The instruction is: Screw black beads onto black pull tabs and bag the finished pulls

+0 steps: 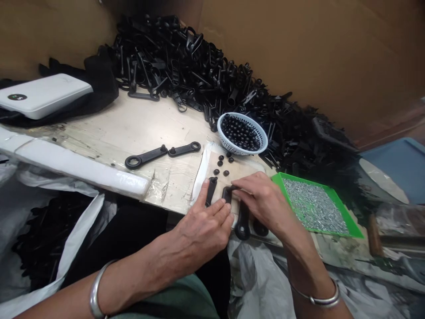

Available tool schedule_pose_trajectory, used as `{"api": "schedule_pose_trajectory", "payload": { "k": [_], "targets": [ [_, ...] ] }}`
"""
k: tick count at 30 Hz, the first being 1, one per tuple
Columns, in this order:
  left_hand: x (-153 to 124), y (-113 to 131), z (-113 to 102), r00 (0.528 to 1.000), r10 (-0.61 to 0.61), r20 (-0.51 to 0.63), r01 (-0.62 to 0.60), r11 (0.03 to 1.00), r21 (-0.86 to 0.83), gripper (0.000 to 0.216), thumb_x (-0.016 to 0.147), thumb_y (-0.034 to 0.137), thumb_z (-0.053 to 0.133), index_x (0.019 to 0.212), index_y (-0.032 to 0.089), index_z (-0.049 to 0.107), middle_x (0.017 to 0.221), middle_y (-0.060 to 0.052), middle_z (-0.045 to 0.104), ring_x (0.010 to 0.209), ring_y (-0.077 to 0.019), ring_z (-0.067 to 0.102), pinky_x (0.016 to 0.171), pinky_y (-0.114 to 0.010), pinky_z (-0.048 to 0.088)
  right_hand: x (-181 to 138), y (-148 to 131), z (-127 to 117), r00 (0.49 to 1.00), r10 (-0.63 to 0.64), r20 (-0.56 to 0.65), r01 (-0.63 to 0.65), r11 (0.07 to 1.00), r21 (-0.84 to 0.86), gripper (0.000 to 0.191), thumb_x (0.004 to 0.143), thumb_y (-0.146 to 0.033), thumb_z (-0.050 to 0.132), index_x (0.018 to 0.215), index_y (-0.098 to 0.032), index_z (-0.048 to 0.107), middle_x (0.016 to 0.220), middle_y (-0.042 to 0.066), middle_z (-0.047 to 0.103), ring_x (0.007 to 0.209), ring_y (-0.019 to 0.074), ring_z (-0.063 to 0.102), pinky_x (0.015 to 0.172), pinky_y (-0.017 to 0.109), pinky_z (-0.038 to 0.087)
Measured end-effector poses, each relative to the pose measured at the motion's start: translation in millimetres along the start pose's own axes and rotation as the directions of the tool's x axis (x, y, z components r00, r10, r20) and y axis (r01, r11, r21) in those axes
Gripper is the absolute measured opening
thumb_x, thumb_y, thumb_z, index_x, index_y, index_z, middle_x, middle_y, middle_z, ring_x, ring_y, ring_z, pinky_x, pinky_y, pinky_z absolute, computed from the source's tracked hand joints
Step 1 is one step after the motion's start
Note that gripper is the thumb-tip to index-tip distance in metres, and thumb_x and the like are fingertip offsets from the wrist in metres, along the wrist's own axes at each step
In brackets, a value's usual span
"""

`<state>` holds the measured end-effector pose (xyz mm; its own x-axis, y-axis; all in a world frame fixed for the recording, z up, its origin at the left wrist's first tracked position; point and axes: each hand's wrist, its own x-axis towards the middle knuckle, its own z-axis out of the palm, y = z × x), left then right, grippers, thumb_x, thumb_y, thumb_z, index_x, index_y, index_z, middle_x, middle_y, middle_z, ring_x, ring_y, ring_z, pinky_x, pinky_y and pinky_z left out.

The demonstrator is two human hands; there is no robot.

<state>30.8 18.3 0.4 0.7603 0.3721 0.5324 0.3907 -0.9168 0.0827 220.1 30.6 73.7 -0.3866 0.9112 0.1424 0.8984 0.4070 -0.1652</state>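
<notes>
Low in the centre of the frame I see both hands on the pale worktop (133,128). The left hand (206,226) lies unclenched, its fingers stretched out and resting against a short black plastic bar (210,191). The right hand (262,199) pinches the upper end of a black plastic bar with a ring end (244,217). That ringed bar sits between the hands, nearer the right one. Its long axis runs almost straight up and down the frame, and the ring points toward the bottom edge, past the worktop's rim. Small black round caps (221,166) lie just above, below a white mesh basket (222,130). A green tray of silver screws (282,176) sits to the right.
</notes>
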Motion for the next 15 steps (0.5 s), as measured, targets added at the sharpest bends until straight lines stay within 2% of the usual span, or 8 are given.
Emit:
{"api": "schedule_pose_trajectory", "payload": {
  "k": [4,10,15],
  "targets": [
    [2,1,-3,1.0,-0.018,0.007,0.018,1.0,-0.008,0.018,0.094,0.012,0.044,0.105,0.013,0.058,0.106,-0.009,0.066,0.111,-0.0233,0.059,0.114,-0.069,0.004,5,-3,-4,0.995,-0.07,0.074,0.074,0.996,-0.046,0.013,0.091,-0.012,0.055,0.09,-0.017,0.067,0.088,0.006,0.066,0.086,0.0229,0.049,0.074,0.036,0.046],
    [4,1,-7,0.999,-0.029,0.02,0.03,0.999,-0.014,0.018,0.094,0.011,0.042,0.104,0.012,0.058,0.1,-0.008,0.066,0.108,-0.0221,0.06,0.115,-0.069,0.005,6,-11,-5,0.992,-0.041,0.116,0.052,0.994,-0.097,0.015,0.091,-0.007,0.052,0.088,-0.015,0.065,0.081,0.006,0.062,0.086,0.0237,0.048,0.071,0.036,0.044],
    [3,1,-4,1.0,-0.017,-0.002,0.017,1.0,0.008,0.019,0.095,0.013,0.041,0.105,0.013,0.057,0.103,-0.009,0.067,0.108,-0.0224,0.06,0.114,-0.07,0.007,5,-2,-6,0.994,-0.032,0.101,0.031,0.999,0.011,0.011,0.09,-0.014,0.059,0.098,-0.017,0.067,0.091,0.005,0.066,0.093,0.0219,0.052,0.08,0.035,0.047]
  ]
}}
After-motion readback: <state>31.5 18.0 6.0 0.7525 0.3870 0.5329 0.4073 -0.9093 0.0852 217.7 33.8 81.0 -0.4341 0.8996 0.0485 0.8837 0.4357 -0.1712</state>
